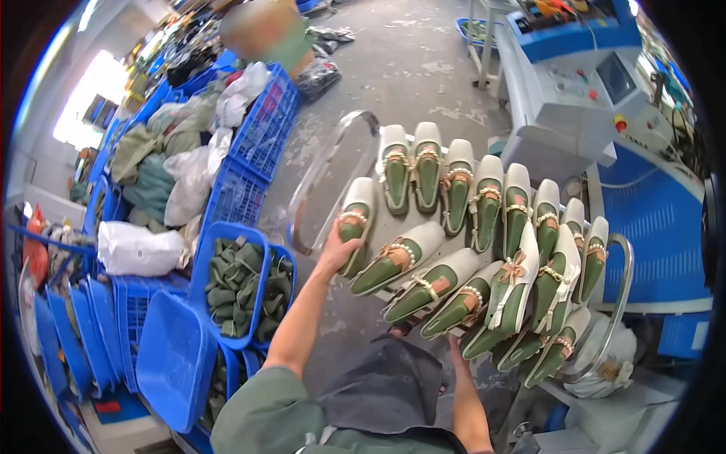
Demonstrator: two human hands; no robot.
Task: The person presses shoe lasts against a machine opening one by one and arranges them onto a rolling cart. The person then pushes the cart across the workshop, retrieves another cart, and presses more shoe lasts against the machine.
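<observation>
My left hand (338, 250) is wrapped round a cream shoe (360, 198) with a green inside and a pearl strap, at the left end of a cart. My right hand (456, 349) is at the cart's near side, below the front row; the shoes cover its fingers, so its grip cannot be seen. Several more shoes of this kind stand close together in two rows, such as a back-row shoe (427, 163) and a front-row shoe (401, 257). One shoe with a tan bow (516, 280) rests across others at the right.
Curved metal rails (293, 204) rise at the cart's ends. Blue bins (175, 356) and crates (261, 125) with green pieces and bags line the left. A grey and blue machine (563, 98) stands at the right. Farther ahead is another person (291, 45).
</observation>
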